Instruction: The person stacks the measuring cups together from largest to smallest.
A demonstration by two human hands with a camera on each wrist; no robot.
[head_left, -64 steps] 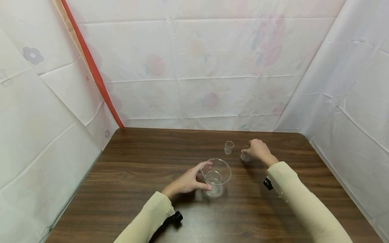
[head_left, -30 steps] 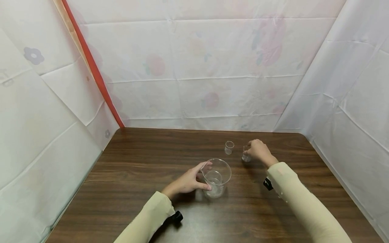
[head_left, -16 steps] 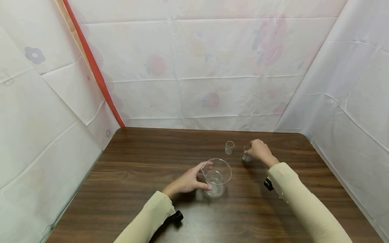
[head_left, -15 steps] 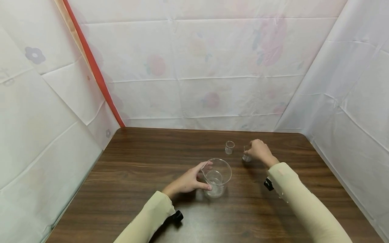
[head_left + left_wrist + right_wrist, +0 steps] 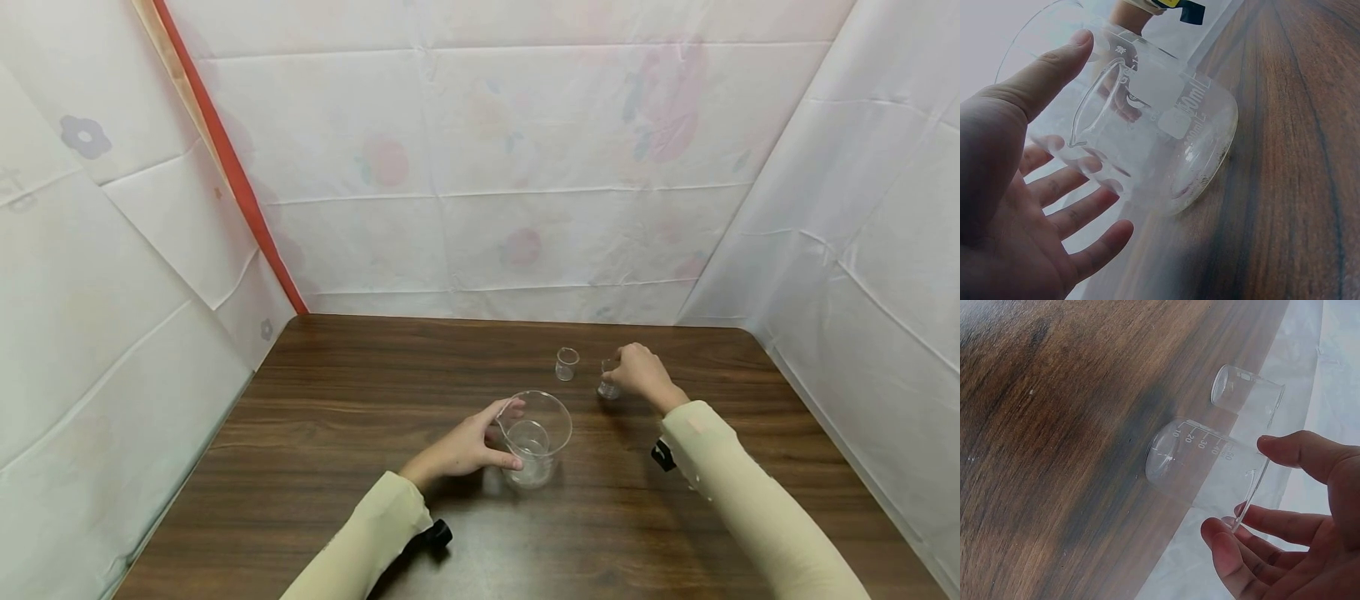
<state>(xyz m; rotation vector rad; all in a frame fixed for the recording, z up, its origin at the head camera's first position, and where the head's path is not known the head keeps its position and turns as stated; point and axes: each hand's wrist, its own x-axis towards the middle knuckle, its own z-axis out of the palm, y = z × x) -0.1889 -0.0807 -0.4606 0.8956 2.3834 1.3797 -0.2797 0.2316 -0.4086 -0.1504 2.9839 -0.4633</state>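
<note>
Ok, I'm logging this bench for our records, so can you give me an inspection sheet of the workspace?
Surface: dark wood-grain table, glare toward the near side.
Job's things: large beaker, upright; small beaker, farther back and to its right; second small beaker, apart from both.
Clutter: nothing seen.
Hands: left hand around the large beaker's side; right hand pinches the small beaker near its rim.
Cables: nothing seen.
Surroundings: white patterned sheets behind and both sides; red strip at left.

Head cam: from above, fwd & down over table (image 5: 360,392). L wrist cam: close, tilted, on lg beaker (image 5: 1160,125); R wrist cam: same, nearer sm beaker (image 5: 1194,459). Head view shares both.
</note>
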